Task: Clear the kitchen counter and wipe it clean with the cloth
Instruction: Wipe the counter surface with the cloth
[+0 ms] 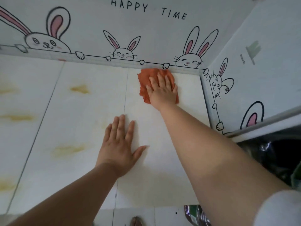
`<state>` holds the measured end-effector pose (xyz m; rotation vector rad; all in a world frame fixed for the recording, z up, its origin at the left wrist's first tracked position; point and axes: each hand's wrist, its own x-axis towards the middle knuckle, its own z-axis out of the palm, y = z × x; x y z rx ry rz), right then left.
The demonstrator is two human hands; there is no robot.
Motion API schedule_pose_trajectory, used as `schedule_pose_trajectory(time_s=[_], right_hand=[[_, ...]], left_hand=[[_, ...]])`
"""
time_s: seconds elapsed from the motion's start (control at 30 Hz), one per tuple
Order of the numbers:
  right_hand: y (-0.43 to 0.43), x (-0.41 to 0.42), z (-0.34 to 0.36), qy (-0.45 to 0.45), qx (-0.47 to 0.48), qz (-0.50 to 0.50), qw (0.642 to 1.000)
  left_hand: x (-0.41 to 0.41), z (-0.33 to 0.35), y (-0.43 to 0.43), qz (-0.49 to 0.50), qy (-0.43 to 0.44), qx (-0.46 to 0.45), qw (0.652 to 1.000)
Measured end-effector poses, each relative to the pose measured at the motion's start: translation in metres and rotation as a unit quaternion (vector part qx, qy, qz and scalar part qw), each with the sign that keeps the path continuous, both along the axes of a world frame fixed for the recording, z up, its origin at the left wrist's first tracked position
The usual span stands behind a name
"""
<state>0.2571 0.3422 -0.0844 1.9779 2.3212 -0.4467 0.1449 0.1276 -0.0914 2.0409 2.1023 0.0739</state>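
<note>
A crumpled orange cloth [147, 82], rough and nubbly in weave, lies at the far edge of the white counter [78, 128], touching the base of the back wall [146, 30] near the right-hand corner. The right hand [162, 91] presses flat on it, fingers spread, palm down rather than clenched. The left hand [119, 144] rests open and flat on the bare counter, nearer and to the left, grasping nothing. The counter is smooth, split by thin dark seams, with pale yellow stains [79, 89] on its left part. Cartoon rabbits and the words "HAPPY TIME" cover the wall sheeting.
</note>
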Motion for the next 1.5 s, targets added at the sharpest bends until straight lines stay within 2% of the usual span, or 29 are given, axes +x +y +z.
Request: schedule_pose_trajectory(time_s=[0.1,0.23,0.37,0.5,0.6,0.7,0.9,1.0,1.1,1.23,1.3,1.37,1.5], right_hand=[[-0.051,-0.002,-0.003,0.012,0.011,0.063,0.998],[-0.117,0.010,-0.011,0.028,0.072,0.159,0.984],[-0.062,-0.004,-0.007,0.013,0.094,0.219,0.971],[0.013,-0.035,0.000,-0.013,0.053,0.270,0.961],[0.028,-0.035,0.002,-0.005,0.047,0.292,0.955],[0.032,-0.002,0.001,-0.003,0.071,0.243,0.967],[0.054,0.117,-0.004,-0.029,0.089,0.017,0.995],[0.035,0.110,-0.008,-0.024,0.083,-0.076,0.993],[-0.027,0.094,-0.005,-0.024,0.054,-0.186,0.981],[-0.126,0.106,0.000,-0.131,0.041,-0.169,0.976],[-0.147,0.106,-0.001,-0.159,0.048,-0.146,0.975],[-0.129,0.102,-0.004,-0.165,0.052,-0.136,0.975],[-0.034,0.095,0.001,-0.160,0.064,-0.160,0.972]], left_hand=[[0.000,0.002,0.000,0.000,0.006,0.004,1.000],[0.000,0.003,0.001,-0.012,0.015,-0.006,1.000],[-0.001,0.003,0.001,-0.006,0.015,-0.003,1.000],[-0.003,-0.002,0.001,-0.004,0.025,0.010,1.000],[-0.005,-0.003,0.001,-0.003,0.031,0.010,0.999],[-0.002,-0.002,0.002,-0.002,0.040,0.011,0.999],[-0.001,-0.001,0.002,-0.001,0.042,0.002,0.999],[0.000,-0.001,0.003,0.002,0.047,0.001,0.999],[0.000,-0.001,0.003,0.002,0.045,-0.010,0.999],[0.001,0.003,0.004,0.003,0.037,-0.020,0.999],[0.000,0.003,0.004,0.002,0.038,-0.017,0.999],[0.001,0.004,0.003,0.001,0.039,-0.018,0.999],[0.000,0.001,0.003,0.001,0.039,-0.013,0.999]])
